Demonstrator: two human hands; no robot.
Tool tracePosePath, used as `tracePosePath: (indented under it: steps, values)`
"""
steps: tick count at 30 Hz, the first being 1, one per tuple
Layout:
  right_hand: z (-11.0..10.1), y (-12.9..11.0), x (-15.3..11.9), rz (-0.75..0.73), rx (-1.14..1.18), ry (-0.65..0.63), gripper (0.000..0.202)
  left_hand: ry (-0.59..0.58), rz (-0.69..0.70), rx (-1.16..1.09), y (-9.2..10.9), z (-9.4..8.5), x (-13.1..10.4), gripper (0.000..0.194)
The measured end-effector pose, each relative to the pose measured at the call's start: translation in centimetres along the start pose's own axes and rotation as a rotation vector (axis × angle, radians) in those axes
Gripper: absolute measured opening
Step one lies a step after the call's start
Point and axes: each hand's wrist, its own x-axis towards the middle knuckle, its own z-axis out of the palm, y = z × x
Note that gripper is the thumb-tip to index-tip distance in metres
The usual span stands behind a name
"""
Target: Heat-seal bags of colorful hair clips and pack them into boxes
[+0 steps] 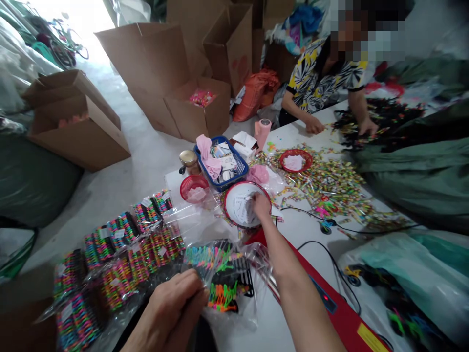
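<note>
My left hand (179, 303) is closed at the near left edge of a clear plastic bag (246, 313), gripping it. Inside the bag lie small colourful plastic toys (223, 295) in rows, with black parts. My right hand (259, 205) reaches into a white basin (227, 205) with a red rim. White paper slips (242, 208) lie in the basin under its fingertips. The fingers are dim and partly hidden, so I cannot make out whether they hold a slip. Beneath my right forearm is a red machine (322, 293) with a small display.
Packed bags of colourful toys (146, 259) line the left side. Beyond the basin stand a blue basket (240, 164), red baskets (186, 185) and a pink bottle (262, 132). A heap of small wrapped pieces (330, 181) covers the right; black cables cross there. Another person (318, 83) works opposite.
</note>
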Motion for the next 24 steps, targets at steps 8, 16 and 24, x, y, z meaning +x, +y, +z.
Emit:
tracePosePath:
  steps: [8, 16, 24]
  values:
    - [-4.0, 1.8, -3.8, 0.024, 1.047, 0.162, 0.025, -0.15, 0.021, 0.018, -1.2, 1.2, 0.5, 0.029]
    - [-10.5, 1.5, -17.5, -0.155, 1.481, 0.25, 0.025, -0.218, -0.042, -0.043, -1.4, 1.5, 0.7, 0.033]
    - [-11.2, -2.1, -25.8, -0.034, 1.101, 0.036, 0.027, -0.252, -0.091, -0.111, -0.8, 0.7, 0.4, 0.03]
